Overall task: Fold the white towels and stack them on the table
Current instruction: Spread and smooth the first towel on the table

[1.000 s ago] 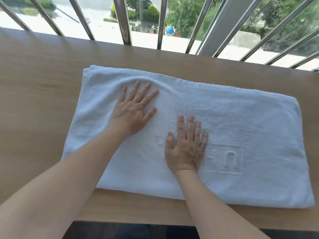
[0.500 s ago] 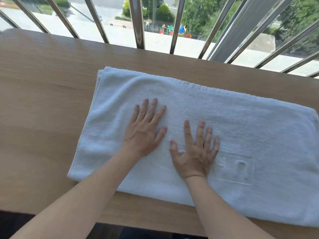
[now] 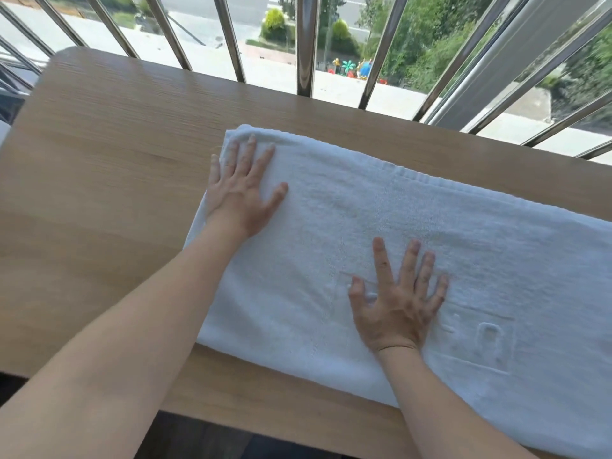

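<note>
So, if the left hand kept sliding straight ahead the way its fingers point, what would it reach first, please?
The left hand lies flat near the white towel's far left corner. Straight on, it would soon cross the towel's far edge onto bare table, then probably reach the metal railing.

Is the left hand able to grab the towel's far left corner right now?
Probably yes: the left hand lies flat on the towel, its fingertips at that corner, with nothing in the way.

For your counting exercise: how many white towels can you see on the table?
1. The white towel lies flat on the table, under the left hand and right hand; its right end runs out of view.
</note>
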Motion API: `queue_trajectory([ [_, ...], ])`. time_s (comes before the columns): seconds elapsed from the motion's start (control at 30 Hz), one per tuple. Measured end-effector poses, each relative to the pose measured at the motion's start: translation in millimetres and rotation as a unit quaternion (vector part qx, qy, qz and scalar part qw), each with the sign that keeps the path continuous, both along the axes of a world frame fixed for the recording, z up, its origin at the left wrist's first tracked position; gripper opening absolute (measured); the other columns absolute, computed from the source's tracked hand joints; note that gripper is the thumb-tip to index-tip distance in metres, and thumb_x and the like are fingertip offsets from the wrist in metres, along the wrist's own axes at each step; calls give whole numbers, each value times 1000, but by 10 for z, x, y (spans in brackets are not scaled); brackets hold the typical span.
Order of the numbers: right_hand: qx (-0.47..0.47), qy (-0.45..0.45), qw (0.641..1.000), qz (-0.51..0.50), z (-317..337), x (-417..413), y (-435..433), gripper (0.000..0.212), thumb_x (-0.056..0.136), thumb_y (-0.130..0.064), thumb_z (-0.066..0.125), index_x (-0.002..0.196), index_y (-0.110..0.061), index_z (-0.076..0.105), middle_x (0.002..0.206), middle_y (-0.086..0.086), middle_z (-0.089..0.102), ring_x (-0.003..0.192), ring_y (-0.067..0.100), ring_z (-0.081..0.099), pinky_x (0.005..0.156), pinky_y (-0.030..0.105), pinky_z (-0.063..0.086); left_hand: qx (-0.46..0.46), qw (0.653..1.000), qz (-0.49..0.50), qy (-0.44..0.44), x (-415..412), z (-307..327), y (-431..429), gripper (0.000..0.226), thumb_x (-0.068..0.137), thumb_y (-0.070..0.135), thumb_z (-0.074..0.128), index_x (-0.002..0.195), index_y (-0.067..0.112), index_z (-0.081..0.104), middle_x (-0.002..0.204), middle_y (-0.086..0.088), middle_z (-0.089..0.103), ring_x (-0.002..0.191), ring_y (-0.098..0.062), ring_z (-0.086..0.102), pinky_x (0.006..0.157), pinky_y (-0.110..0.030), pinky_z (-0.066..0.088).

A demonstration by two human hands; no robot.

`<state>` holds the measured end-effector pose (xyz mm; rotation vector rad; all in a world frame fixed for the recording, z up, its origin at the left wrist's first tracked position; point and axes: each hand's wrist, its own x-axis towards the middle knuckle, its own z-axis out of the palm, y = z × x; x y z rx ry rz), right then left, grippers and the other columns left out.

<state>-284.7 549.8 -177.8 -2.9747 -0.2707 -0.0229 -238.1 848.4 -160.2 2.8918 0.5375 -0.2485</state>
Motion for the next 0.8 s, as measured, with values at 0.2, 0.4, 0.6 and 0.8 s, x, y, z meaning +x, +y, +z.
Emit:
queue_trajectory([
  [0.2, -1, -6, 1000, -7, -4, 3, 8, 70, 89, -61, 36, 156, -44, 26, 166, 14, 18, 152, 39, 15, 118, 66, 9, -43, 999, -15, -14, -344, 40, -403, 75, 96, 64, 19, 161, 31, 4, 169, -3, -7, 154, -25, -14, 124, -43, -12],
  [0.4, -3, 16, 1000, -16, 29, 8, 29, 68, 90, -59, 31, 156, -45, 24, 167, 11, 14, 154, 37, 10, 119, 63, 4, -16, 995, -97, -24, -1590, -55, -911, 72, 100, 62, 28, 161, 32, 7, 170, 0, 0, 156, -25, -4, 125, -46, -1],
  [0.6, 6, 23, 999, -24, 41, 3, 19, 66, 90, -59, 28, 155, -46, 25, 167, 10, 15, 154, 34, 11, 120, 62, 4, -15, 1000, -19, -6, -1681, -21, -401, 74, 96, 67, 22, 160, 39, -1, 169, 9, -9, 154, -15, -15, 125, -41, -9],
  [0.8, -2, 37, 999, -32, 51, 5, 25, 67, 89, -59, 23, 155, -48, 21, 168, 8, 14, 154, 32, 9, 120, 60, 3, -20, 998, 57, 30, -1570, 12, -512, 76, 93, 66, 8, 158, 34, -15, 165, 8, -25, 150, -20, -30, 122, -45, -16],
])
